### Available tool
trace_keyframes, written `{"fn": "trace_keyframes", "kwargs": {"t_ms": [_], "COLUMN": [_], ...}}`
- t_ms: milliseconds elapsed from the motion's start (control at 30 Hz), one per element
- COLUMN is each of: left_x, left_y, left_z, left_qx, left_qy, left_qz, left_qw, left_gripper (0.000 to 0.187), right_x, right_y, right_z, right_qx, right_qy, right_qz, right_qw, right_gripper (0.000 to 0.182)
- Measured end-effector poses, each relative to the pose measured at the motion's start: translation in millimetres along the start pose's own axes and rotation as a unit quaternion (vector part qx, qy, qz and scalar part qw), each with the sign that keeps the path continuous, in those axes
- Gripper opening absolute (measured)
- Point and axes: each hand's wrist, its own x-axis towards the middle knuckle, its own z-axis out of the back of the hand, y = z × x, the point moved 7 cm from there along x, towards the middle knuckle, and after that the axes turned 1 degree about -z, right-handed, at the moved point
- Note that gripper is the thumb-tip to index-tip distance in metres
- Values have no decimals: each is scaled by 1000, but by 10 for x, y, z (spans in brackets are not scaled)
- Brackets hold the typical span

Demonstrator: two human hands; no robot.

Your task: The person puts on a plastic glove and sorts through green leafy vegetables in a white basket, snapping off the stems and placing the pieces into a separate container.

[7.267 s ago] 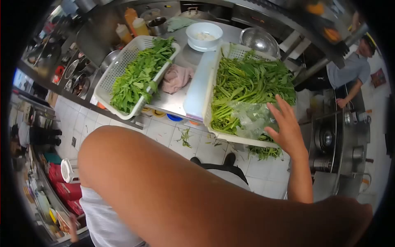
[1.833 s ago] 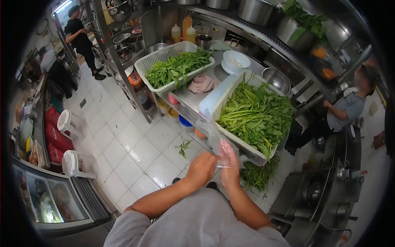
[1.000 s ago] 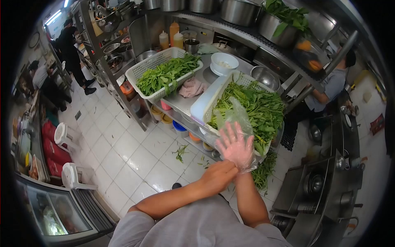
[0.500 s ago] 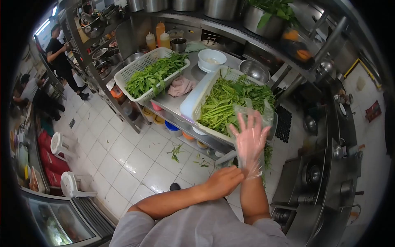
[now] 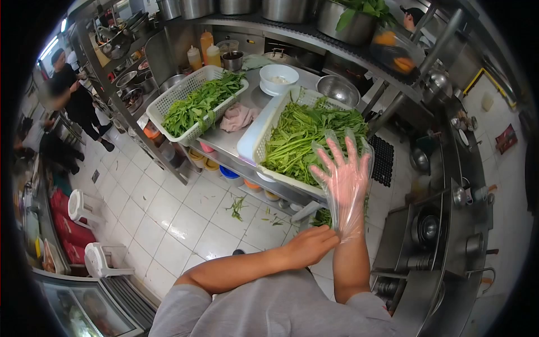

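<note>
My right hand (image 5: 343,178) is raised with its fingers spread, inside a clear plastic glove (image 5: 352,222). My left hand (image 5: 310,246) is closed, pinching the edge of the glove's cuff at the right wrist. Just beyond the gloved hand, a white perforated basket (image 5: 260,150) holds a heap of leafy green stems (image 5: 303,135). Farther left on the steel table (image 5: 259,105) stands a second white basket (image 5: 185,137) with more leafy greens (image 5: 199,106). Between the baskets lie a crumpled pink cloth (image 5: 238,118) and a pale board (image 5: 250,140), partly under the nearer basket.
White bowls (image 5: 279,77), a steel bowl (image 5: 338,90) and sauce bottles (image 5: 213,55) stand at the table's back. Pots (image 5: 284,10) line the shelf above. Steel counters (image 5: 426,292) run along my right. White stools (image 5: 98,259) and two people (image 5: 84,106) are at left.
The glove sits farther down over my right hand, its fingers filling more of the glove. My left hand still grips the cuff. The view has shifted slightly, and another person appears behind the upper shelf.
</note>
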Motion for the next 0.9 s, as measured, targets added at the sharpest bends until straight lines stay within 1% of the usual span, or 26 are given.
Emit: {"fn": "trace_keyframes", "kwargs": {"t_ms": [33, 67, 133, 167, 233, 267, 300, 367, 400, 467, 500, 533, 567, 600, 667, 700, 767, 800, 867, 900], "left_x": [13, 22, 43, 54, 45, 24, 33, 13, 17, -43, -73, -54, 42, 170, 469, 586, 759, 762, 796, 806], "left_y": [9, 13, 31, 44, 64, 84, 112, 137, 164, 444, 699, 954, 1096, 1239, 1466, 1608, 1919, 2055, 2379, 2399], "left_z": [-1, -12, -14, -4, -25, -61, -51, -40, -21, 183, 307, 479, 694, 893, 1133, 1155, 1035, 962, 803, 778], "left_qx": [0, 9, 21, 24, 27, 35, 46, 40, 33, 28, 36, 45, 110, 177, 237, 238, 302, 303, 318, 319], "left_qy": [0, 4, 8, 5, 7, 6, 5, 10, 13, -55, -89, -123, -115, -106, -141, -138, -84, -81, 2, 6], "left_qz": [0, -5, -7, -4, 3, 12, 17, 27, 33, 81, 110, 138, 168, 196, 169, 169, 163, 162, 196, 196], "left_qw": [1000, 1000, 1000, 1000, 1000, 999, 999, 999, 999, 995, 989, 982, 973, 959, 946, 946, 936, 936, 928, 927], "left_gripper": [14, 15, 16, 16, 17, 17, 18, 21, 23, 22, 21, 19, 17, 16, 12, 12, 11, 11, 15, 15], "right_x": [22, 34, 63, 63, 16, -8, -38, -139, -188, -383, -511, -649, -772, -871, -1007, -1035, -1085, -1092, -1041, -1037], "right_y": [-5, 16, 115, 139, 291, 351, 402, 474, 524, 653, 709, 777, 843, 897, 957, 962, 938, 936, 890, 878], "right_z": [29, 74, 208, 251, 238, 253, 244, 285, 368, 703, 839, 990, 1128, 1242, 1394, 1403, 1474, 1454, 1458, 1478], "right_qx": [-46, -47, 7, 10, 61, 84, 93, 106, 109, -25, -22, -14, -7, -6, 8, 11, 22, 25, -18, -14], "right_qy": [-17, -17, -40, -39, -26, -26, 3, 15, 14, -62, -67, -83, -98, -101, -87, -88, -174, -175, -194, -195], "right_qz": [-19, -19, 16, 14, 74, 86, 92, 93, 94, 87, 88, 93, 99, 101, 95, 96, 79, 80, 47, 47], "right_qw": [999, 999, 999, 999, 995, 992, 991, 990, 989, 994, 994, 992, 990, 990, 992, 991, 981, 981, 980, 980], "right_gripper": [92, 92, 90, 90, 89, 89, 90, 81, 81, 66, 66, 60, 54, 54, 53, 53, 51, 51, 47, 47]}}
